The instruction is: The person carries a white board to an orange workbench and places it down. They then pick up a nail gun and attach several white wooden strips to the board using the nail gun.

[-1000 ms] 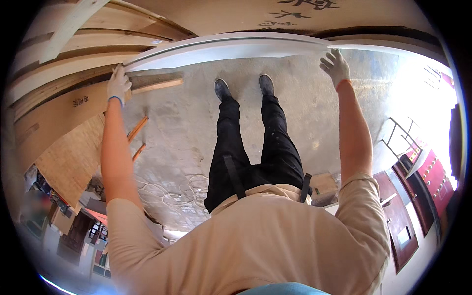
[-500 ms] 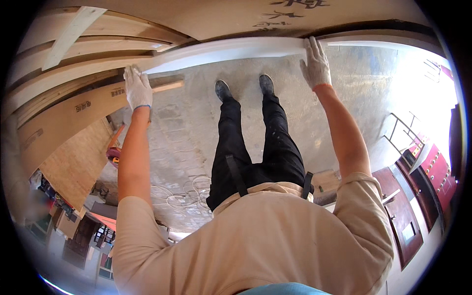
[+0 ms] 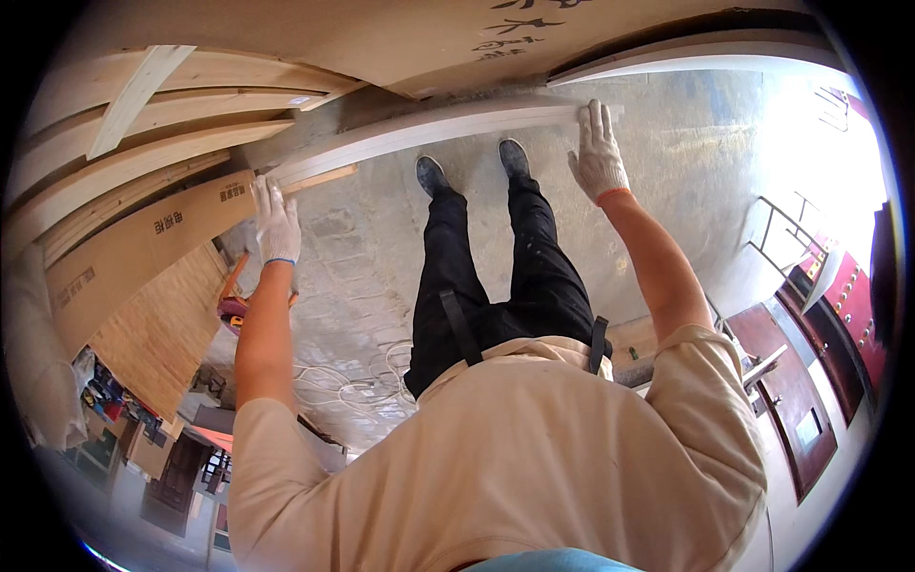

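A long white board [image 3: 429, 124], apparently several thin pieces stacked, spans the space in front of me between my hands. My left hand [image 3: 277, 224], in a white knit glove with a blue cuff, grips its left end with the fingers laid over the edge. Near the right end, my right hand [image 3: 599, 157], gloved with an orange cuff, has its fingers stretched up along the board and its thumb apart. The undersides of both hands are hidden. A similar white panel [image 3: 705, 62] leans farther off at the upper right, against a large brown cardboard package [image 3: 400, 38].
Wooden beams [image 3: 191, 148] and a narrow cardboard box [image 3: 152, 234] lie at the left, by a plywood sheet [image 3: 162, 329]. A pale cable [image 3: 357, 386] is coiled on the concrete floor [image 3: 372, 238]. A metal frame [image 3: 782, 234] and red door [image 3: 848, 310] stand right.
Both hands have drawn the white board toward me, away from the cardboard package. A gap of floor now shows behind it, and the other white panel stays back.
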Demonstrator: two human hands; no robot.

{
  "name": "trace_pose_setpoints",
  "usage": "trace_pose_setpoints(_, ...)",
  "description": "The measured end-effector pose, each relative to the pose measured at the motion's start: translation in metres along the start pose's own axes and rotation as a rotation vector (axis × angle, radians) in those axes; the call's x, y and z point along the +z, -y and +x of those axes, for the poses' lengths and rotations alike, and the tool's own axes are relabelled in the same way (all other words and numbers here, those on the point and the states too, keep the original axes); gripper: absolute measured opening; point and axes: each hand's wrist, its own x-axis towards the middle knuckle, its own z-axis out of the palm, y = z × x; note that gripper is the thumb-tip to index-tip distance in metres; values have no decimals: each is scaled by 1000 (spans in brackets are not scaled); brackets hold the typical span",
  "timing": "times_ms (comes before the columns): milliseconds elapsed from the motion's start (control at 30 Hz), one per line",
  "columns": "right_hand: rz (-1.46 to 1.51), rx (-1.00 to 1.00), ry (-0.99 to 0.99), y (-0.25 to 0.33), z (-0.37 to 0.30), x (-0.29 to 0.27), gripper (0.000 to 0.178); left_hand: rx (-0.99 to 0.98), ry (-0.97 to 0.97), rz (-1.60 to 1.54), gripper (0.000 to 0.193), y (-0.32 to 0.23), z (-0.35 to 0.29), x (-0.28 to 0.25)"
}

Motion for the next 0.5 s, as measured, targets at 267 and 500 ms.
trace_pose_setpoints(267, 73, 43, 29, 7, -18, 5, 96, -32, 49, 53, 69, -8, -20, 0)
trace_pose_setpoints(500, 146, 65, -8, 5, -10, 3, 90, -47, 36, -7, 68, -8, -9, -1)
